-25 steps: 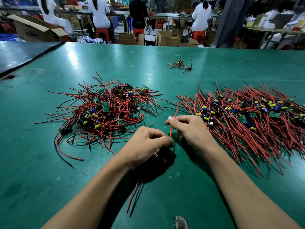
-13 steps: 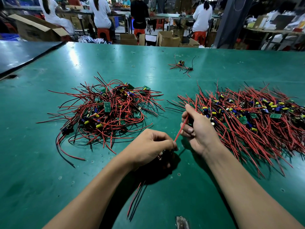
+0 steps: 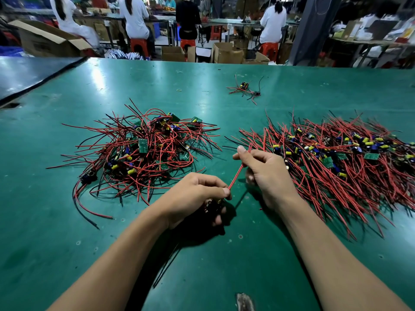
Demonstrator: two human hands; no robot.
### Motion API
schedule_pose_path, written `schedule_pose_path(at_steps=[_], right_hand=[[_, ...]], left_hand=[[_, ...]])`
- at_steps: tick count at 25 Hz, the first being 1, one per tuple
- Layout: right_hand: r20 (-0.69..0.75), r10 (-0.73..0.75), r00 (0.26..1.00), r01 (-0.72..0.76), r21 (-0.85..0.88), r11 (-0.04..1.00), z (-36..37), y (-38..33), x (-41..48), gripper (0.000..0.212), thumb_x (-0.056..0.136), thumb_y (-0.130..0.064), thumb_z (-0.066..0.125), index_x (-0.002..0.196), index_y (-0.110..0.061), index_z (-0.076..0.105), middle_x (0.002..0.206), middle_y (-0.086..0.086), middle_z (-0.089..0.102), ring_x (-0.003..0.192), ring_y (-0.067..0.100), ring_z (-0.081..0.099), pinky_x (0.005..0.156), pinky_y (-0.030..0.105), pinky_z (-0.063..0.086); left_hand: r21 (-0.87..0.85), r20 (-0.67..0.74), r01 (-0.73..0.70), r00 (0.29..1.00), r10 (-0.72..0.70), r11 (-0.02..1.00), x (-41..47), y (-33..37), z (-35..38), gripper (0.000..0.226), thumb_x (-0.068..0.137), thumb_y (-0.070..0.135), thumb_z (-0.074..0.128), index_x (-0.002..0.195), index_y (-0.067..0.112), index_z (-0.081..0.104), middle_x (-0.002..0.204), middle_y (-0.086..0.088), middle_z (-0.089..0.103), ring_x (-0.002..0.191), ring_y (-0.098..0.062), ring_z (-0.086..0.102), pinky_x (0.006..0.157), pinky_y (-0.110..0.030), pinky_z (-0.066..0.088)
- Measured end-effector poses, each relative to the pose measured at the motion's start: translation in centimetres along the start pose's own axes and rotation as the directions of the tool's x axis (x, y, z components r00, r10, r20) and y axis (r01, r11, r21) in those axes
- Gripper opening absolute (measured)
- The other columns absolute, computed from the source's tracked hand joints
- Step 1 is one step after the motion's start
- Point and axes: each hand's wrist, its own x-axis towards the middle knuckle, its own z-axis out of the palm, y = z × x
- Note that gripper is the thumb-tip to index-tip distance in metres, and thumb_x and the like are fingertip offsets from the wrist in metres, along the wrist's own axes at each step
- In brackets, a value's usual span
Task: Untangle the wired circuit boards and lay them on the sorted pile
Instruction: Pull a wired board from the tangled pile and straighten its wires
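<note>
A tangled pile [image 3: 143, 151] of red and black wired circuit boards lies on the left of the green table [image 3: 67, 232]. A flatter sorted pile [image 3: 336, 158], its wires combed one way, lies on the right. My left hand [image 3: 193, 196] grips a small wired board near the table's front middle; the board is mostly hidden under my fingers. A red wire [image 3: 238, 171] runs up from it to my right hand [image 3: 267, 167], which pinches the wire beside the sorted pile's left edge. Dark wires trail from my left hand toward me.
Two loose wired boards [image 3: 244, 89] lie apart at the back middle. A worn patch [image 3: 244, 301] marks the table's near edge. Beyond the far edge are cardboard boxes [image 3: 226, 52], red stools and people seated at other benches.
My right hand has slid up along the red wire, away from my left hand, pulling it straight and taut. My left hand has stayed in place on the board.
</note>
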Motion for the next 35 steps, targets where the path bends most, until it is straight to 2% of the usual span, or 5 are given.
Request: schedule_pose_path(at_steps=[12, 17, 23, 29, 35], right_hand=[[0.033, 0.107, 0.994, -0.112, 0.209, 0.971, -0.1, -0.5, 0.2, 0.047, 0.076, -0.060, 0.071, 0.080, -0.014, 0.074, 0.062, -0.006, 0.055, 0.039, 0.008, 0.038, 0.040, 0.020, 0.030], [0.129, 0.075, 0.989, -0.044, -0.233, 0.971, 1.4, -0.5, -1.6, 0.040, 0.074, -0.050, 0.083, 0.089, -0.019, 0.064, 0.071, -0.004, 0.060, 0.052, 0.009, 0.049, 0.048, 0.023, 0.042], [0.129, -0.213, 0.968, 0.249, -0.493, 0.833, 2.6, -0.3, -2.3, 0.019, 0.080, -0.019, 0.081, 0.093, -0.021, 0.069, 0.080, -0.008, 0.068, 0.061, 0.002, 0.057, 0.065, 0.014, 0.046], [-0.227, -0.354, 0.907, 0.118, -0.671, 0.732, -0.7, -0.6, -0.3, 0.021, 0.086, -0.022, 0.076, 0.105, -0.013, 0.074, 0.103, 0.008, 0.069, 0.083, 0.015, 0.058, 0.087, 0.023, 0.043], [-0.067, -0.502, 0.862, 0.272, -0.776, 0.569, 0.0, -0.4, -1.0, 0.030, 0.090, -0.020, 0.071, 0.118, -0.007, 0.070, 0.106, 0.005, 0.054, 0.086, 0.012, 0.049, 0.086, 0.015, 0.034]], left_hand=[[-0.105, -0.054, -0.004, 0.999, -0.002, 0.994, 0.0, 0.0, 0.4, 0.013, 0.093, 0.013, 0.062, 0.090, 0.002, 0.067, 0.065, -0.015, 0.065, 0.049, -0.023, 0.061, 0.047, -0.025, 0.052], [-0.192, -0.387, -0.191, 0.916, 0.105, 0.963, 1.4, 0.0, 0.0, 0.023, 0.100, 0.025, 0.052, 0.097, 0.008, 0.066, 0.084, -0.013, 0.071, 0.071, -0.023, 0.069, 0.066, -0.033, 0.058], [-0.303, -0.350, -0.193, 0.933, 0.080, 0.933, 1.4, 0.1, 0.3, 0.028, 0.102, 0.029, 0.048, 0.117, 0.010, 0.062, 0.107, -0.011, 0.070, 0.089, -0.022, 0.066, 0.088, -0.041, 0.052], [0.497, -0.563, -0.246, 0.639, 0.525, 0.832, 0.7, -0.5, -0.3, 0.027, 0.093, 0.014, 0.061, 0.117, 0.025, 0.059, 0.088, 0.000, 0.068, 0.055, -0.020, 0.063, 0.057, -0.032, 0.054], [0.414, -0.710, -0.052, 0.607, 0.358, 0.909, 1.2, -0.6, -2.0, 0.056, 0.091, 0.021, 0.059, 0.144, 0.015, 0.041, 0.068, 0.005, 0.070, 0.079, -0.022, 0.066, 0.088, -0.036, 0.050]])
